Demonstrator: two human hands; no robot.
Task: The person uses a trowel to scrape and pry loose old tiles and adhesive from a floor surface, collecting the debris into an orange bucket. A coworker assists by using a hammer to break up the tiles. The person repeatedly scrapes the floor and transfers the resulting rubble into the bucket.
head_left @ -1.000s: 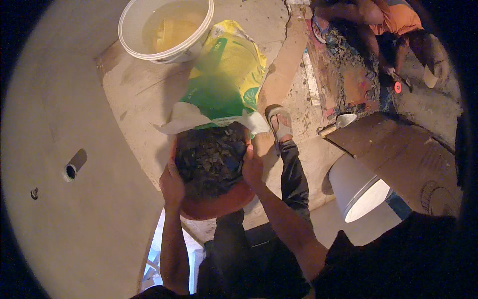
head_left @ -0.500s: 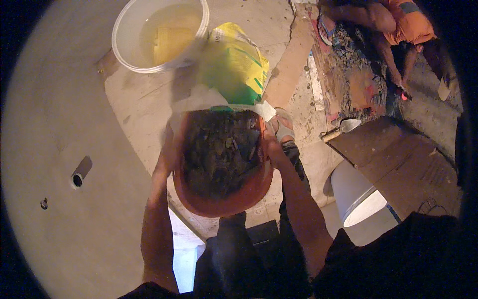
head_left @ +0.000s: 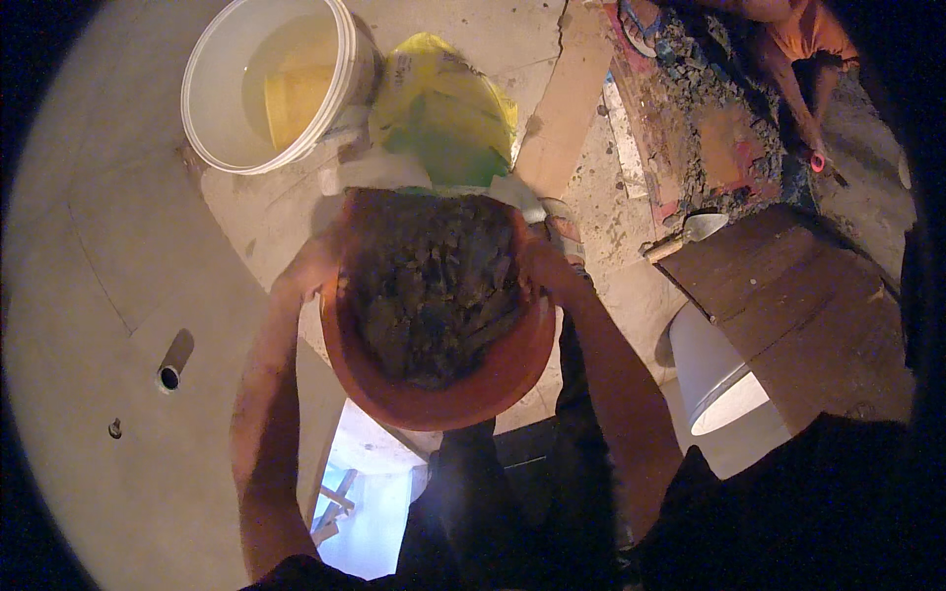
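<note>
A reddish-orange basin [head_left: 434,409] hangs in front of me, loaded with dark, crumbly chunks [head_left: 434,286]. My left hand [head_left: 320,264] is closed on its left rim and my right hand [head_left: 544,264] on its right rim. The chunks fill the far and middle parts, while the near inner wall shows bare. Just past the basin's far edge lies a yellow and green bag [head_left: 443,108], blurred. Pale material at the bag's near end is partly covered by the basin. Most of my fingertips are hidden.
A white bucket [head_left: 345,59] with a yellow piece inside stands far left. At right are a trowel [head_left: 704,227], a brown board [head_left: 778,305] and another white bucket [head_left: 698,360]. Beyond them, a co-worker's hand [head_left: 816,148] holds a tool near dark rubble [head_left: 709,108]. A pipe opening [head_left: 168,377] is at left.
The basin looks larger and reaches farther up the picture, closer to the bag. My forearms are spread wider. The view has shifted, and the co-worker's hand has moved.
</note>
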